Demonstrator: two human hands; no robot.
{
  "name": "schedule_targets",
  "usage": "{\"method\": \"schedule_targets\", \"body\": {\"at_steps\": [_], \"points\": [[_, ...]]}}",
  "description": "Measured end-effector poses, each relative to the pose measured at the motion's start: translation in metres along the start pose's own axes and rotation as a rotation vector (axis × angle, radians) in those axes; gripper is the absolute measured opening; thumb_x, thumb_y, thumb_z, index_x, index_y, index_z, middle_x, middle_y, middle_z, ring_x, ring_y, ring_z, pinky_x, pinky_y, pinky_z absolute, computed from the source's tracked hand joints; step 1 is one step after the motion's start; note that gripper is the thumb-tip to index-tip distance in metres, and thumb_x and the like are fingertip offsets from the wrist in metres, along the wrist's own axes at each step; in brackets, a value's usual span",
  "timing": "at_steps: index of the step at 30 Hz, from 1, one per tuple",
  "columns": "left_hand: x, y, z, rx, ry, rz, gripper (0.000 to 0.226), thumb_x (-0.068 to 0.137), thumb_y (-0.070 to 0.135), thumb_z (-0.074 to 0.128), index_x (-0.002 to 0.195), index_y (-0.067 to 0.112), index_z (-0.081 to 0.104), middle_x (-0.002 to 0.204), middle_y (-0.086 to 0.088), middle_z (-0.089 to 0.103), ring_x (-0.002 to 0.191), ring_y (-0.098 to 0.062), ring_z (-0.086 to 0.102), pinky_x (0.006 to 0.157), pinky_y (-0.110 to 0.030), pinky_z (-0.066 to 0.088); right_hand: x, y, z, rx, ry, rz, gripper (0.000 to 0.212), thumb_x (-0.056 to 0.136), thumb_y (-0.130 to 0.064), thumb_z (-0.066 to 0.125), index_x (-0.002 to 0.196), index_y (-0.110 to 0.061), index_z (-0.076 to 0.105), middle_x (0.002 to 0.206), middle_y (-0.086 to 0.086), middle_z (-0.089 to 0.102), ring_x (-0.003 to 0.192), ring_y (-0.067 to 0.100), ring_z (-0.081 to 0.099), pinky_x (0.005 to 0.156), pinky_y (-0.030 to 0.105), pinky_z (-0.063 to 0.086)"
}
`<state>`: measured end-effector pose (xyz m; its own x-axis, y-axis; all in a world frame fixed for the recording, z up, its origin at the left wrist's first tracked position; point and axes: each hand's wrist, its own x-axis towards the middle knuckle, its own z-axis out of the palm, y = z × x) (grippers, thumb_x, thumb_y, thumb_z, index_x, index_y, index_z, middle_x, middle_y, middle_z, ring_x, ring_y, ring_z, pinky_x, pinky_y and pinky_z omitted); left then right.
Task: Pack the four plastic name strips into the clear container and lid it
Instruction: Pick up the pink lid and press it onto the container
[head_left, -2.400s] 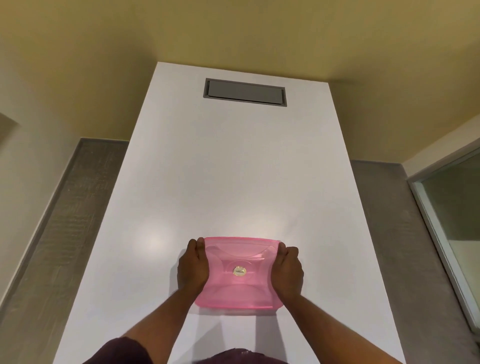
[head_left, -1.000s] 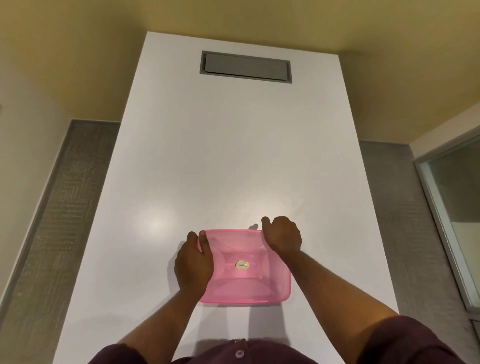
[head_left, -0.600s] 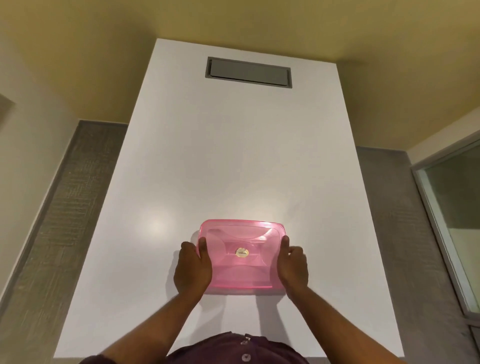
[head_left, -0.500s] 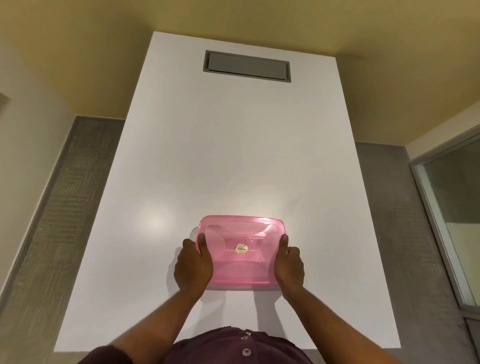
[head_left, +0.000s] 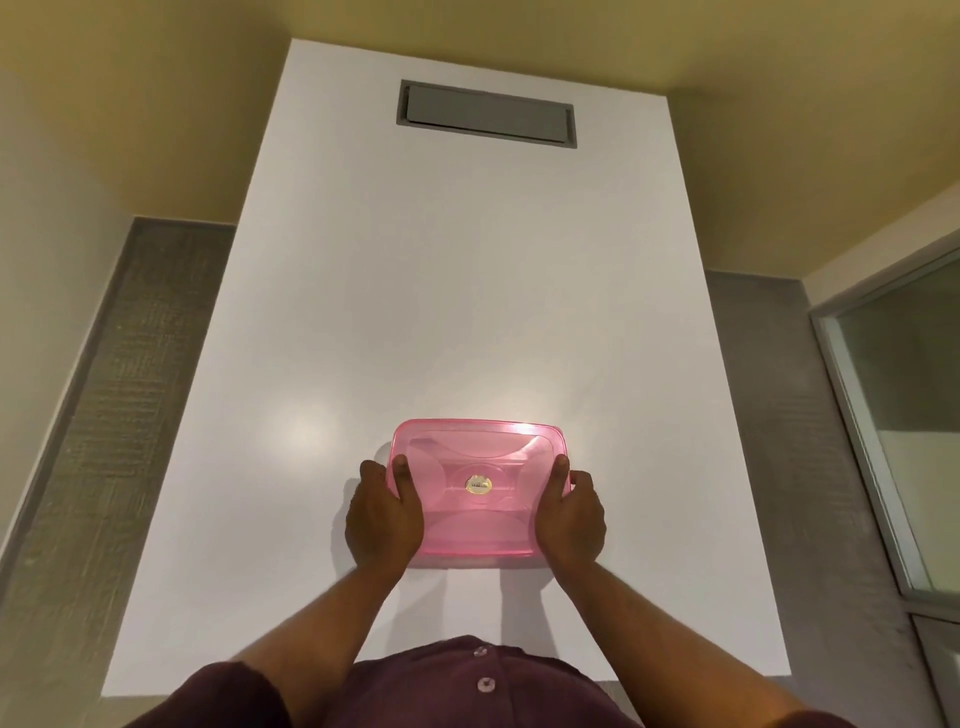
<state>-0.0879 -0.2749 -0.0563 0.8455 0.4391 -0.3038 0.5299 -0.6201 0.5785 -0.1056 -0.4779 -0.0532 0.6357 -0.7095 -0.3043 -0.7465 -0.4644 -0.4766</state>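
Both hands — left hand (head_left: 383, 517), right hand (head_left: 570, 514) — grip the translucent pink lidded container (head_left: 475, 488), gold sticker centred.

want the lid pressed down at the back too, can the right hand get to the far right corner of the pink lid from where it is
Probably yes. The right hand already grips the pink lid's right edge, and the far right corner lies just ahead, uncovered, with bare table beyond.

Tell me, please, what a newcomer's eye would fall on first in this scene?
The pink lid on the near middle of the white table, with a small gold sticker at its centre. The left hand and right hand clasp its two short sides. A grey recessed panel sits at the table's far end.
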Motion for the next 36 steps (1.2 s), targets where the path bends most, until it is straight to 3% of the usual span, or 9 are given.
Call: {"method": "schedule_targets", "body": {"at_steps": [4,7,10,19,27,31,36], "points": [[0.005,0.001,-0.003,-0.231,-0.114,-0.043,0.045,0.101,0.05,0.034,0.112,0.013,0.057,0.108,-0.009,0.063,0.102,-0.034,0.061,0.087,-0.041,0.05,0.0,-0.003,-0.008,0.109,-0.099,-0.058,0.079,0.098,-0.065,0.013,0.108,-0.012,0.071,0.111,0.014,0.072,0.109,0.038,0.066,0.093,0.042,0.05],[0.009,0.01,-0.009,-0.388,-0.263,-0.155,0.051,0.104,0.047,0.029,0.132,0.016,0.058,0.126,-0.008,0.063,0.123,-0.034,0.057,0.1,-0.038,0.043,0.005,-0.009,-0.011,0.249,-0.251,0.09,0.066,0.107,-0.057,0.019,0.13,-0.016,0.067,0.131,0.014,0.069,0.124,0.037,0.061,0.111,0.048,0.045],[0.013,0.021,-0.013,-0.429,-0.341,-0.259,0.056,0.103,0.052,0.026,0.143,0.021,0.049,0.145,-0.008,0.054,0.133,-0.032,0.049,0.115,-0.045,0.037,0.009,-0.018,-0.017,0.378,-0.332,0.253,0.063,0.104,-0.062,0.025,0.13,-0.021,0.065,0.135,0.011,0.065,0.126,0.035,0.059,0.113,0.052,0.044],[0.082,0.079,-0.008,-0.553,-0.392,-0.24,0.054,0.102,0.051,0.036,0.144,0.021,0.049,0.146,-0.008,0.053,0.133,-0.03,0.049,0.111,-0.042,0.038,0.076,-0.071,-0.02,0.587,-0.392,0.21,0.054,0.1,-0.061,0.047,0.127,-0.019,0.069,0.128,0.008,0.069,0.12,0.032,0.064,0.111,0.052,0.048],[0.172,0.149,0.015,-0.635,-0.345,-0.218,0.055,0.101,0.053,0.036,0.144,0.02,0.049,0.148,-0.008,0.051,0.136,-0.032,0.047,0.116,-0.045,0.036,0.169,-0.146,-0.003,0.65,-0.423,0.148,0.043,0.101,-0.055,0.049,0.119,-0.021,0.069,0.126,0.007,0.07,0.12,0.031,0.064,0.11,0.051,0.048],[0.213,0.168,0.024,-0.621,-0.35,-0.221,0.056,0.102,0.052,0.035,0.144,0.018,0.048,0.147,-0.01,0.052,0.135,-0.032,0.048,0.116,-0.048,0.036,0.202,-0.176,0.012,0.652,-0.426,0.156,0.053,0.1,-0.056,0.05,0.134,-0.019,0.065,0.133,0.007,0.067,0.124,0.031,0.062,0.112,0.05,0.047],[0.241,0.181,0.03,-0.583,-0.392,-0.198,0.057,0.103,0.051,0.032,0.146,0.015,0.045,0.148,-0.011,0.051,0.135,-0.034,0.047,0.116,-0.049,0.037,0.221,-0.188,0.027,0.645,-0.416,0.188,0.054,0.101,-0.056,0.048,0.136,-0.017,0.063,0.136,0.008,0.065,0.127,0.032,0.06,0.113,0.05,0.046]]}}
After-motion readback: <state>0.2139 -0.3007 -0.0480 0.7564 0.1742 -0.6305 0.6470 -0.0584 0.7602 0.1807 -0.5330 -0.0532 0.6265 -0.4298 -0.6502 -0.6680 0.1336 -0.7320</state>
